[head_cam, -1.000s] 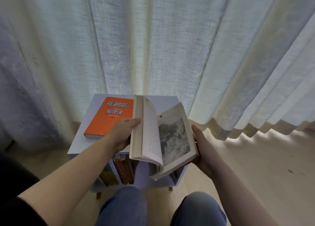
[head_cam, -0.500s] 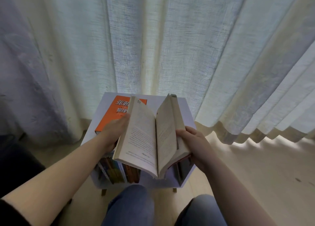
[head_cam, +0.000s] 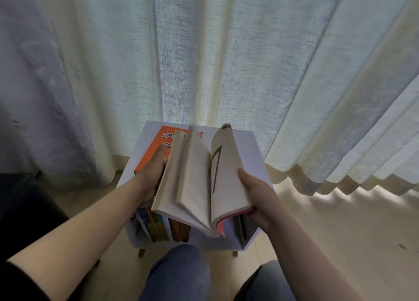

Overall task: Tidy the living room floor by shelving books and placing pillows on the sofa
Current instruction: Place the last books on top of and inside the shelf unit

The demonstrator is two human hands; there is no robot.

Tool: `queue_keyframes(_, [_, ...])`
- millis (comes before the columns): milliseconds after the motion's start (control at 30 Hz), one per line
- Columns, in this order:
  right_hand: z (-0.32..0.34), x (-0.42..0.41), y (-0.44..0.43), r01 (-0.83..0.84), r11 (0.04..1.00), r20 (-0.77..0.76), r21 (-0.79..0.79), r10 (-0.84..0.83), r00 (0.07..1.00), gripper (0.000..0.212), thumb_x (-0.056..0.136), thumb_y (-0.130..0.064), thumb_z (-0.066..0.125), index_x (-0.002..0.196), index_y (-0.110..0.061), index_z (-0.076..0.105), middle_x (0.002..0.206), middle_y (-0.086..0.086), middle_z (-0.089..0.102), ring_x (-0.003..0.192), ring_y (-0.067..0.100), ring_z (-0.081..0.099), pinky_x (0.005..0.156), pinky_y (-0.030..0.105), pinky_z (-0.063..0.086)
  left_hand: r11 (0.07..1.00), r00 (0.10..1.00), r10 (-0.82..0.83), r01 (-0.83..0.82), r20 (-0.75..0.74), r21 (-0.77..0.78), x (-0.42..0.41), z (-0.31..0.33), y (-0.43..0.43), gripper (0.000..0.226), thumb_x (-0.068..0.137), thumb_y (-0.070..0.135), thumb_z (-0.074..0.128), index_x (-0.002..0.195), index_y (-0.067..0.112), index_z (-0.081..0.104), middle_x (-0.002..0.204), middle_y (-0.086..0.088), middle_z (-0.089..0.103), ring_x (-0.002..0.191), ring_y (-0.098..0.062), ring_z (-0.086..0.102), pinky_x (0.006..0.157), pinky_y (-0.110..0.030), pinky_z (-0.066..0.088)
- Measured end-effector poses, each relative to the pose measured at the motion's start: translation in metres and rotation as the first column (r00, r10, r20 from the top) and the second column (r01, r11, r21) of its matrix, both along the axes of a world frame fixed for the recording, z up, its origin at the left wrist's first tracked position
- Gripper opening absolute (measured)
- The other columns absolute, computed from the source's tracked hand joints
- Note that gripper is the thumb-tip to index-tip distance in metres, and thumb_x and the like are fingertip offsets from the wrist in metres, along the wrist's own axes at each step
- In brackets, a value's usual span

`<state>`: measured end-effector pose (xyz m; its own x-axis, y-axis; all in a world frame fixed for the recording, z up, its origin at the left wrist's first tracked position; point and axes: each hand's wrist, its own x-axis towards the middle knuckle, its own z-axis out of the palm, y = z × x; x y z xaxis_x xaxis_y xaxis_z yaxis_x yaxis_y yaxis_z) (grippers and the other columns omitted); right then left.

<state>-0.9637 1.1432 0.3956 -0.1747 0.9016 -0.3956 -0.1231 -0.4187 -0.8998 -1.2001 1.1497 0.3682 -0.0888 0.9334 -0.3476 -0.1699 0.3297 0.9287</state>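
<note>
The open paperback [head_cam: 199,187] is held above the small white bookshelf [head_cam: 249,151]: left hand [head_cam: 152,173] grips its left half, right hand [head_cam: 258,194] clamps the right, thumb on the page. Close it fully, turn the spine outward, then slide it upright beside the shelved books [head_cam: 158,225].

White shelf unit [head_cam: 246,146] on wooden floor [head_cam: 340,232]; orange book [head_cam: 151,152] flat on top.

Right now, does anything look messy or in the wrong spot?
Yes. An orange book lies flat on top of the white shelf, not standing inside with the other books. The open book, held by the left hand and right hand, has one blurry upright page.
</note>
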Motion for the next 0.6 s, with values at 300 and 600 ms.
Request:
queue_keyframes(300, [0.000,0.015,0.002,0.015,1.000,-0.018,0.024,-0.014,1.000,0.025,0.097,-0.029,0.053,0.097,-0.009,0.068,0.084,0.008,0.075,0.077,0.020,0.069,0.071,0.032,0.055,1.000,1.000,-0.031,0.031,-0.001,-0.004,0.009,0.006,0.002,0.077,0.091,0.070,0.021,0.098,0.012,0.071,0.092,-0.014,0.070,0.083,-0.027,0.068,0.075,-0.036,0.049])
queue_keyframes(600, [-0.003,0.048,0.006,0.016,0.999,0.047,0.036,-0.018,0.999,0.032,0.101,-0.034,0.045,0.104,-0.009,0.066,0.092,0.010,0.072,0.081,0.019,0.066,0.066,0.028,0.051,0.989,0.975,-0.140,0.145,0.171,-0.019,0.073,0.027,0.011,0.071,0.095,0.062,0.028,0.118,0.002,0.058,0.111,-0.019,0.069,0.098,-0.030,0.069,0.085,-0.041,0.056])
